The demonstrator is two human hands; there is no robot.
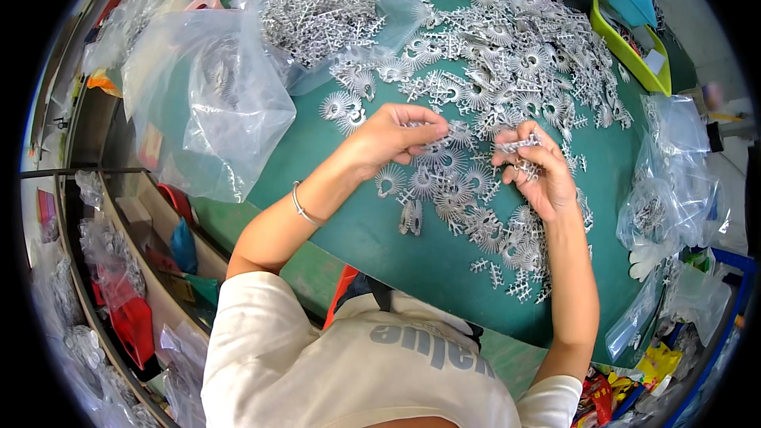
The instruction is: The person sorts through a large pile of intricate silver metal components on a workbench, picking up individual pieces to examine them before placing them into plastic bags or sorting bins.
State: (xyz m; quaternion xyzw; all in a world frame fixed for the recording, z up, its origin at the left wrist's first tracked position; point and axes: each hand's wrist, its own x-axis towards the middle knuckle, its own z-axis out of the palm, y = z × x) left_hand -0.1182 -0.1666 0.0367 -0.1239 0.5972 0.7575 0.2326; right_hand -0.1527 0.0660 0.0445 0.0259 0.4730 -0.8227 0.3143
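Note:
My left hand (403,133) is closed in a pinch over the silver pieces; what its fingertips hold, if anything, blends into the metal behind. My right hand (545,174), to the right of it, has its fingers curled round small silver branched metal pieces (519,145). Between and below both hands lies a loose spread of silver fan-shaped pieces (450,162), round with thin radiating spokes. One such fan piece (389,180) sits apart just below my left hand. Several small branched pieces (490,271) lie near the table's front edge, left of my right forearm.
A large heap of silver pieces (527,55) covers the far part of the green table (372,242). An opened clear bag (317,24) of branched pieces lies far left, beside another plastic bag (214,111). Purple, blue and lime-green bins (634,51) line the far right.

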